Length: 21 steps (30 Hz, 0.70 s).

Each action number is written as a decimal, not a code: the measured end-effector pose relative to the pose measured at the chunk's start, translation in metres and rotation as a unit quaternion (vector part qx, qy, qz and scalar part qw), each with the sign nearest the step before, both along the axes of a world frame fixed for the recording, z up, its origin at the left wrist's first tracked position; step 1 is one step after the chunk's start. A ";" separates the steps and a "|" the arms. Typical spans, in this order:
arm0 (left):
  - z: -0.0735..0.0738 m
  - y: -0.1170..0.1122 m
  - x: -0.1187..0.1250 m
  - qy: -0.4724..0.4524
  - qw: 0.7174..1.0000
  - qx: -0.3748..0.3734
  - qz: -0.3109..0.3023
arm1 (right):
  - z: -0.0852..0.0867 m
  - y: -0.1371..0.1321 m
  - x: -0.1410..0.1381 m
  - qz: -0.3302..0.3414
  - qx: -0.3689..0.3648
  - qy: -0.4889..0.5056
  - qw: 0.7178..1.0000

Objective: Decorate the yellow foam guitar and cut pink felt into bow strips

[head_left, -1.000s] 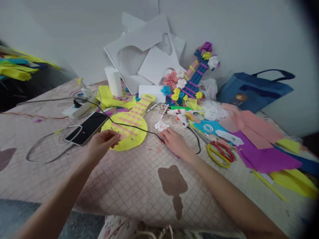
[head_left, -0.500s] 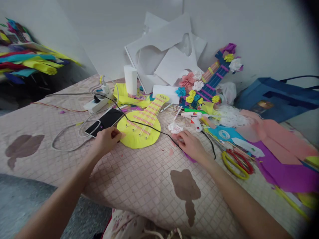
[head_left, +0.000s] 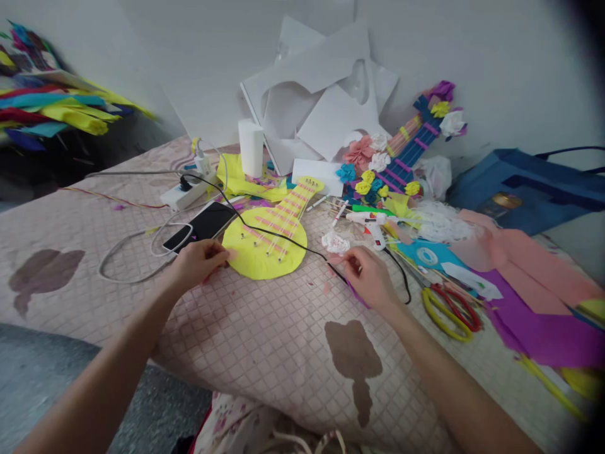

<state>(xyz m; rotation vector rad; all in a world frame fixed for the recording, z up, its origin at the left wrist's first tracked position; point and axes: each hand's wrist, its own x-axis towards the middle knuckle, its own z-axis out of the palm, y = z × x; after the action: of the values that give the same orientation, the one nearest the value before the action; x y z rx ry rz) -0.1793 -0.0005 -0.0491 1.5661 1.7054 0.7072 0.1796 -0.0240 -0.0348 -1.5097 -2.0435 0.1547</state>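
Observation:
My left hand [head_left: 197, 263] is closed in a pinch on a small pink paper piece [head_left: 231, 255], at the left edge of a yellow paper guitar [head_left: 258, 266]. The guitar lies flat, with pink stripes and white strings along its neck. My right hand [head_left: 371, 276] is closed too, thumb and finger together at a pink paper scrap [head_left: 335, 259]. Just beyond those fingertips sits a crumpled white paper flower [head_left: 335, 242]. A black cord [head_left: 283, 237] crosses over the guitar and runs to my right hand, beside a purple strip [head_left: 357, 294].
Left of the guitar are a phone [head_left: 201, 225] and a power strip [head_left: 186, 195]. A white glue gun [head_left: 373, 226], scissors [head_left: 447, 318] and coloured paper [head_left: 543, 334] lie on the right. Behind stand white board offcuts [head_left: 326, 123], a flowered blue guitar [head_left: 411, 156] and a blue bag [head_left: 491, 183].
My right hand has shifted slightly right and the pink scrap at its fingertips shows more. My left hand stays by the guitar's edge. The whole view has moved a little.

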 end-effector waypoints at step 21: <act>0.004 -0.005 0.002 0.004 0.998 -0.025 -0.059 | -0.002 -0.037 -0.107 0.214 -0.033 -0.154 0.964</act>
<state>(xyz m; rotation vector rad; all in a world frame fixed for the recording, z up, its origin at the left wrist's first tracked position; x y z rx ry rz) -0.1772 -0.0054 -0.0455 1.6221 1.6098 0.5945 0.0723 -0.0607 -0.0372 -1.1620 -2.6226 0.1649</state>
